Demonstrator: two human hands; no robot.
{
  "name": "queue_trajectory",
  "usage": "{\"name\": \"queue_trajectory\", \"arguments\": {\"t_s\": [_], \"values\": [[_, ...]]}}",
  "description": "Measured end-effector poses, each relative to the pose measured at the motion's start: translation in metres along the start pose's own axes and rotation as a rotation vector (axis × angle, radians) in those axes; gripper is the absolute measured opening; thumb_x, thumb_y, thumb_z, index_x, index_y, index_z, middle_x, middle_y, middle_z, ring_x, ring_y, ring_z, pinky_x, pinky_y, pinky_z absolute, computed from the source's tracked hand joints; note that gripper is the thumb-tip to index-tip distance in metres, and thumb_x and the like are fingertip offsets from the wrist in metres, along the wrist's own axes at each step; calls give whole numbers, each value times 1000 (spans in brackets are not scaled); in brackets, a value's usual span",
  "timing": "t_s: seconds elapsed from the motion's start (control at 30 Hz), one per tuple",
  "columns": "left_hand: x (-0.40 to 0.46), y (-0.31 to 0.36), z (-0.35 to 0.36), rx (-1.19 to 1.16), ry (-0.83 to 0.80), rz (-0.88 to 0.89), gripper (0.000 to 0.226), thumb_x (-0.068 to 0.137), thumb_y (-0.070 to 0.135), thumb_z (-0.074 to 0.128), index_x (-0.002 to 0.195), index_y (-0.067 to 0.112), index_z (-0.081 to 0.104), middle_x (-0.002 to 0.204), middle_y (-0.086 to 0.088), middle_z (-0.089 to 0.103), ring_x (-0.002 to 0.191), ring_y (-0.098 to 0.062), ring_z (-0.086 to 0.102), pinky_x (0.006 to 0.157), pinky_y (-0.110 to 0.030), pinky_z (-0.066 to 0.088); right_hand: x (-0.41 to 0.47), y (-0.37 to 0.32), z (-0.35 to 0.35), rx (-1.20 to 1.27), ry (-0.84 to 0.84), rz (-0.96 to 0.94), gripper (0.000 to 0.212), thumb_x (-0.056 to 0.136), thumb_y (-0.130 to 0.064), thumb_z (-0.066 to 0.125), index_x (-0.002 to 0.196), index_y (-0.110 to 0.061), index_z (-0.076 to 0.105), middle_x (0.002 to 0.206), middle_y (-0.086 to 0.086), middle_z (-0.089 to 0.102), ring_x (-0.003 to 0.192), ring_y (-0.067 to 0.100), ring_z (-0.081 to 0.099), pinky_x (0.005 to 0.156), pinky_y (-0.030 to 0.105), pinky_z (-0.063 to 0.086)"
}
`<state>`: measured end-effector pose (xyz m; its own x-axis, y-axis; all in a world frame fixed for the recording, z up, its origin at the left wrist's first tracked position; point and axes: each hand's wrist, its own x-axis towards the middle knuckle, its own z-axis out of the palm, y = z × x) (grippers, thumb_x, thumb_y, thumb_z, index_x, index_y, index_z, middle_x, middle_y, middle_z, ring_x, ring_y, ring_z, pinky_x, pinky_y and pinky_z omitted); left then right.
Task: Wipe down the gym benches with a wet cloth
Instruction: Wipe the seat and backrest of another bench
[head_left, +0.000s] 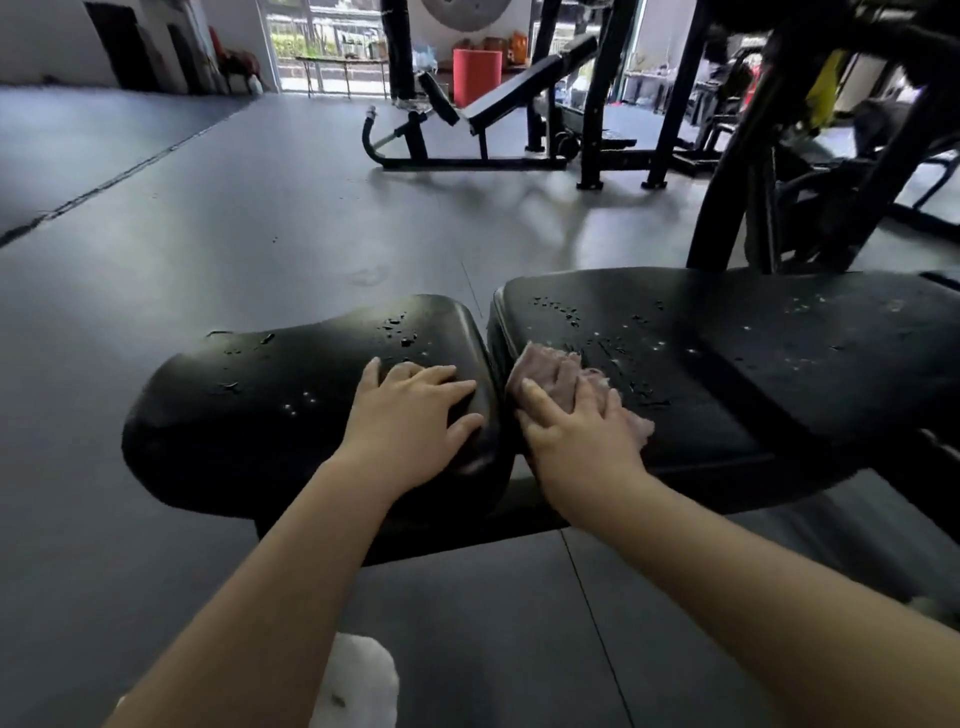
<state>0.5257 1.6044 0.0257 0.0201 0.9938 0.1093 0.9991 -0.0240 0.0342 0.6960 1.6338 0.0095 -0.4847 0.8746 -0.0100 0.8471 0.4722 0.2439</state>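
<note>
Bench wipe in progress: your right hand (576, 431) presses a pinkish cloth (566, 382) flat onto the near left corner of the long back pad (727, 364), just right of the gap between the two pads. Fingers lie fairly straight and spread on top of the cloth, thumb out to the left, so it's a flat press, not a pinch. Your left hand (415, 415) rests open on the right end of the seat pad (291, 395), fingers splayed, holding nothing, likely bracing. Water droplets (597, 332) bead on both pads, mostly toward the far side and out to the right, so most of the surface looks unwiped. Cloth is soft, limp and light, probably soggy; it will bunch or fold under the palm if you push with fingertips only, so keep the whole palm over its middle and drag it. Wet vinyl looks slick, so your bracing hand may slide. Pads are stiff and fixed, no give expected. Another incline bench (519, 88) stands far across the grey floor (208, 234), well apart.
</note>
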Motion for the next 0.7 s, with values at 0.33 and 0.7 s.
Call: {"name": "queue_trajectory", "arguments": {"t_s": [0.33,0.7], "values": [[5,-12,-10,-43,-69,83,52,91,61,37,140,41,36,149,15,31,139,-17,23,113,-55,-2,139,13,-9,389,-197,204,51,96,-43,34,145,-47,21,158,7,-14,143,39,-12,113,59,-2],[3,-7,-17,-38,-110,70,51,93,57,38,140,38,37,150,11,31,139,-19,24,110,-60,-7,95,16,-18,136,-249,-114,43,100,-28,30,141,-28,42,160,-8,0,144,37,-11,115,53,-5]]}}
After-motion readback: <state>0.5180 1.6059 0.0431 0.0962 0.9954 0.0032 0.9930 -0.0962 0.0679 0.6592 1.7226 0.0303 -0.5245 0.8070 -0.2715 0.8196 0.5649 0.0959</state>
